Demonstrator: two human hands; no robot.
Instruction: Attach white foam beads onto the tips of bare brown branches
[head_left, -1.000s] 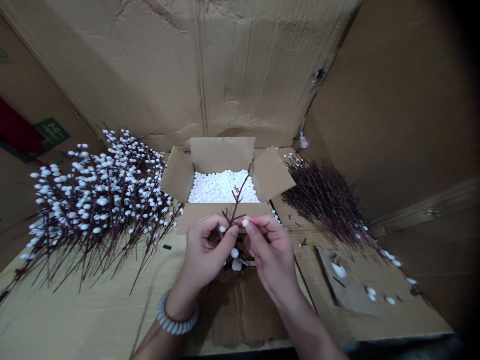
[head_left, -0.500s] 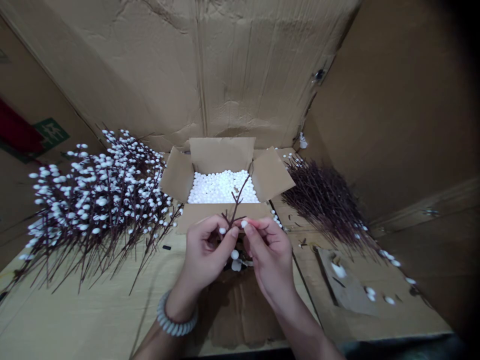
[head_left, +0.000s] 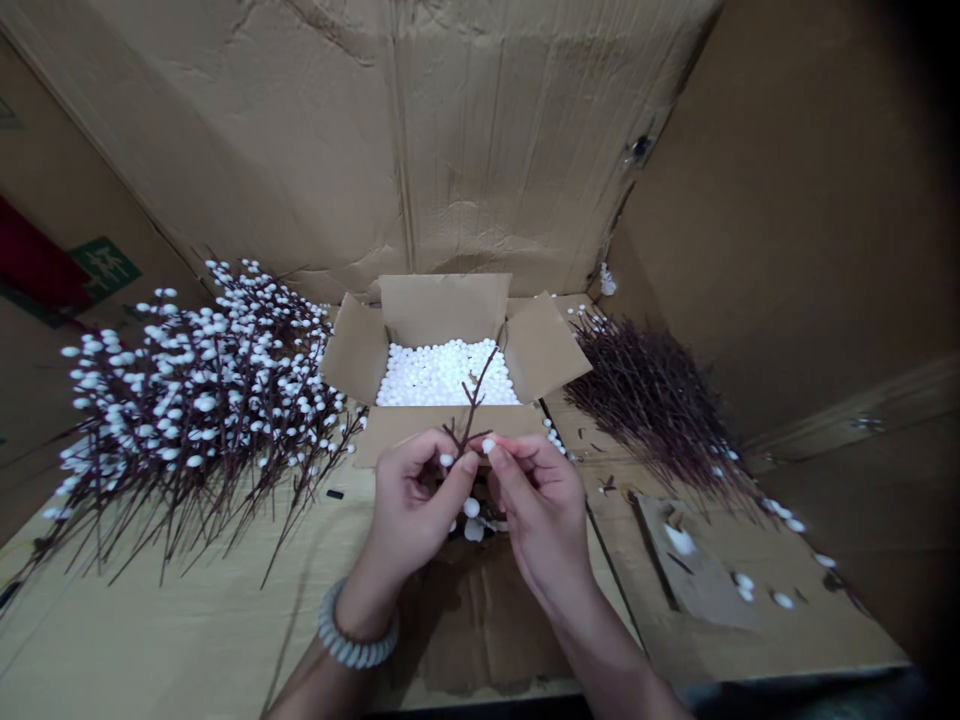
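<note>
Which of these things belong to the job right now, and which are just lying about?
Job: left hand holding dark twig; right hand pinching white bud.

Lying about: budded branches; bare stems; open cardboard box of white beads.

I see one left hand (head_left: 411, 505), one right hand (head_left: 541, 520), one dark twig (head_left: 472, 405), one white foam bud (head_left: 489, 445), one open brown cardboard box (head_left: 444, 308), one white-budded twig heap (head_left: 202, 420), and one bare twig heap (head_left: 652, 405).

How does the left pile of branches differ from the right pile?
The left pile is thick with white buds, while the right pile is almost entirely bare dark twigs. The left pile also spreads wider and looks bigger than the right pile, which is more compact. Both are heaps of thin dark stems lying on cardboard, on either side of the open box.
</note>
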